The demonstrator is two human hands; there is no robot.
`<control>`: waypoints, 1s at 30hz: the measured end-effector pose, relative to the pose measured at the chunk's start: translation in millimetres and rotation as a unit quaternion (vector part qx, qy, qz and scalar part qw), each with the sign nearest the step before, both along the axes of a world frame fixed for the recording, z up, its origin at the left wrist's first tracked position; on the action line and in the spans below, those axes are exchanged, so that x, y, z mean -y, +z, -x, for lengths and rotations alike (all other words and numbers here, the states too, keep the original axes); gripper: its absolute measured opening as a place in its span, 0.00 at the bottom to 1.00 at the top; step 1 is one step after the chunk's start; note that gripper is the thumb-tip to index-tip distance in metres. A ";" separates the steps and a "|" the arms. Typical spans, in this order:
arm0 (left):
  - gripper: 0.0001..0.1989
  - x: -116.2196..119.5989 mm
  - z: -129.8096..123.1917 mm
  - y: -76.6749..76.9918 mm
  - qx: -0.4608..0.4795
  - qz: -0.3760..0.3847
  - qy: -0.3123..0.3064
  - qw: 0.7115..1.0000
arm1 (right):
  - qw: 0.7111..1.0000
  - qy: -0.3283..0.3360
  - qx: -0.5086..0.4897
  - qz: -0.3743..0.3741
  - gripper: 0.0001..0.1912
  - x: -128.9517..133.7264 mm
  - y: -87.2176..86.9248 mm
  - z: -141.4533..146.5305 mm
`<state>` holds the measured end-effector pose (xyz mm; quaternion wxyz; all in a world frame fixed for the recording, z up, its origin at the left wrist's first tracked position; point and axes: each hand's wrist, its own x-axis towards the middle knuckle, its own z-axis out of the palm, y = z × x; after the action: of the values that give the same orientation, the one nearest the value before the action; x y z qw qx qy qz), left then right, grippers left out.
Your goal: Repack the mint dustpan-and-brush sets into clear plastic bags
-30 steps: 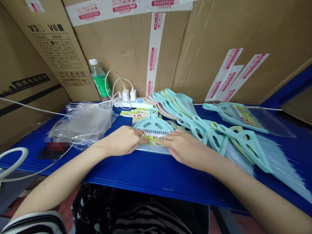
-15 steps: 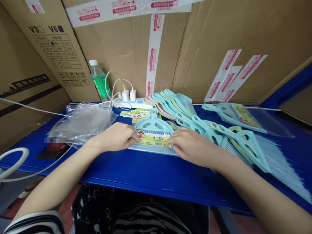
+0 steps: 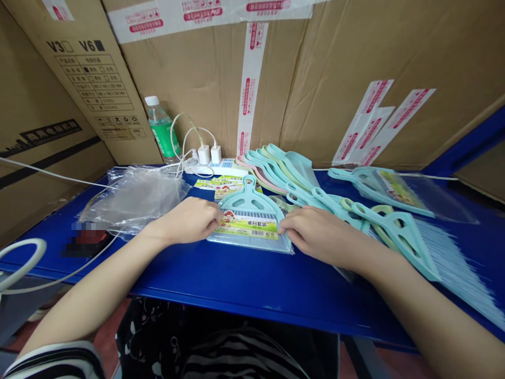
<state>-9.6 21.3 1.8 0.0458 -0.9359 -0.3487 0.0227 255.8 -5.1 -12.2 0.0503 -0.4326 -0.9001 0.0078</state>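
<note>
A light blue dustpan (image 3: 252,243) lies flat in front of me with a matching hand brush (image 3: 248,197) on it, handle pointing away. Across the bristles is a yellow-green label card (image 3: 248,224) with a mushroom picture. Clear plastic film shines around the pan's lower part. My left hand (image 3: 193,220) is closed, pinching the film at the left edge beside the card. At the right edge my right hand (image 3: 315,231) is closed too, thumb and fingers on the film by the card's end. The fingertips are partly hidden.
Clear plastic bags (image 3: 136,200) are piled left. More label cards (image 3: 219,182) lie behind the set. Several dustpans (image 3: 290,163) and brushes (image 3: 398,237) are to the right, beside a bagged set (image 3: 390,189). A power strip (image 3: 216,169) and bottle (image 3: 162,129) stand near the cardboard.
My right hand has shifted slightly right and off the card's end, uncovering more of the card and the pan's right corner. The left hand has moved slightly left.
</note>
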 end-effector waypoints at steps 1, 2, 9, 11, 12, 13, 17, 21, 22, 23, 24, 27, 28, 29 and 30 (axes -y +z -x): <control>0.12 0.0 -0.6 -0.6 0.000 -0.001 -0.001 1.000 | 1.000 -0.008 0.012 0.007 0.16 0.6 0.7 1.2; 0.12 0.1 -1.1 -1.2 -0.001 -0.003 -0.001 1.000 | 0.999 -0.017 0.029 0.015 0.15 1.3 1.7 2.6; 0.14 2.5 -5.6 -4.6 -0.050 -0.005 0.022 0.998 | 0.995 -0.024 0.096 0.030 0.10 3.7 0.5 11.0; 0.13 3.9 -6.6 -4.7 -0.052 -0.008 0.019 0.998 | 0.995 -0.024 0.093 0.041 0.10 3.2 -1.3 11.7; 0.12 4.5 -7.0 -4.6 -0.051 -0.010 0.018 0.998 | 0.995 -0.024 0.091 0.043 0.10 3.0 -1.9 11.8; 0.12 4.9 -7.2 -4.5 -0.052 -0.012 0.019 0.998 | 0.995 -0.024 0.088 0.043 0.10 2.9 -2.3 11.8; 0.11 5.2 -7.9 -4.4 -0.066 -0.015 0.042 0.997 | 0.996 -0.019 0.078 0.025 0.09 4.2 -2.5 11.7; 0.09 5.8 -9.1 -3.1 -0.094 -0.017 0.079 0.992 | 0.996 -0.042 0.077 0.002 0.08 6.3 -3.1 12.1; 0.09 6.2 -9.3 -2.5 -0.103 -0.016 0.087 0.991 | 0.996 -0.050 0.076 -0.004 0.08 6.6 -3.3 12.4; 0.09 6.7 -9.4 -2.0 -0.111 -0.014 0.092 0.990 | 0.996 -0.057 0.075 -0.008 0.07 6.8 -3.4 12.7; 0.09 7.1 -9.5 -1.4 -0.116 -0.011 0.094 0.989 | 0.995 -0.063 0.075 -0.011 0.07 6.8 -3.3 13.2; 0.09 8.1 -9.8 0.3 -0.124 -0.006 0.091 0.988 | 0.993 -0.082 0.081 -0.012 0.07 6.1 -2.6 14.8; 0.10 8.2 -9.9 0.8 -0.126 -0.007 0.092 0.988 | 0.993 -0.087 0.081 -0.015 0.07 5.7 -2.4 15.3; 0.10 8.3 -10.0 1.3 -0.131 -0.009 0.094 0.987 | 0.993 -0.092 0.075 -0.019 0.07 5.3 -2.2 15.8; 0.10 8.2 -10.1 1.8 -0.136 -0.013 0.097 0.986 | 0.993 -0.094 0.063 -0.022 0.07 4.9 -2.2 16.1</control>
<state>0.5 13.1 3.6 0.1027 -0.8849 -0.4288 0.1499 239.7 -10.0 -14.3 0.0031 -0.5141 -0.8566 -0.0440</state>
